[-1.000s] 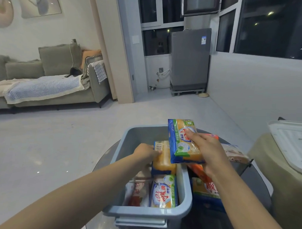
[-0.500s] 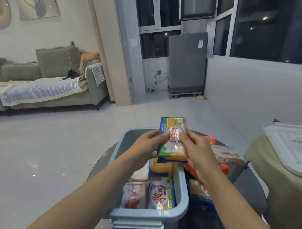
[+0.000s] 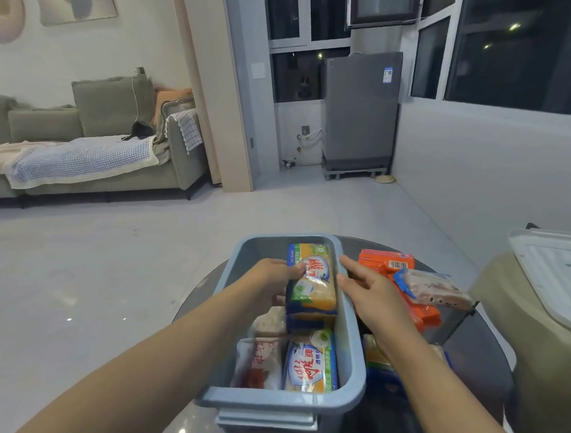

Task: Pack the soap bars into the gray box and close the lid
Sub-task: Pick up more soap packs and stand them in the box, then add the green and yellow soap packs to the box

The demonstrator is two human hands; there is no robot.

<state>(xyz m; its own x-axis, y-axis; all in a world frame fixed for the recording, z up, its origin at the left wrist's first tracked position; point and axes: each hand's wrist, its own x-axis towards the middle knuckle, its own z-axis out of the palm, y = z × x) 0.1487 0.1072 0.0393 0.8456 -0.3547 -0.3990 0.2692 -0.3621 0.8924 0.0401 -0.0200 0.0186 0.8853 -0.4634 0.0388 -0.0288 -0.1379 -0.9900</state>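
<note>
Over the gray box [image 3: 351, 345], your left hand [image 3: 272, 282] pinches the yellow soap bar [image 3: 312, 282] by its long edge; your right hand [image 3: 369, 292] is open beside it. Firm brick, slick crinkly wrapper: grip across its flat faces.

Soap bars [image 3: 309, 363] in box [image 3: 280, 405]; more, perhaps stacked, right on table [image 3: 480, 346].

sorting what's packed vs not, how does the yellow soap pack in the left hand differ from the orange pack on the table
The yellow soap pack sits inside the gray box, gripped by the left hand; the orange pack lies outside on the glass table, untouched. Yellow has a blue-green wrapper; orange is plain with a barcode. Both are wrapped.
</note>
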